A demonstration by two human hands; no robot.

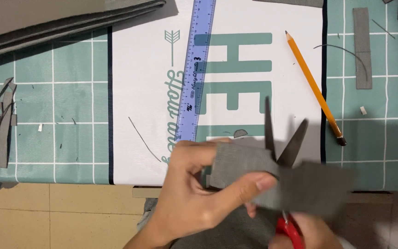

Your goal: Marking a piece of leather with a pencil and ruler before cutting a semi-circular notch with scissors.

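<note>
Two hands meet low in the view, just off the near edge of the bench [38, 138]. The left hand [194, 198] pinches a grey fabric strip [249, 175] between thumb and fingers, its long axis running left to right. The right hand [307, 233], mostly hidden under the cloth, grips the red handles of the scissors [282, 143]. Their dark blades stand spread in a V, pointing away from the person and crossing the strip near its middle, just right of the left thumb.
</note>
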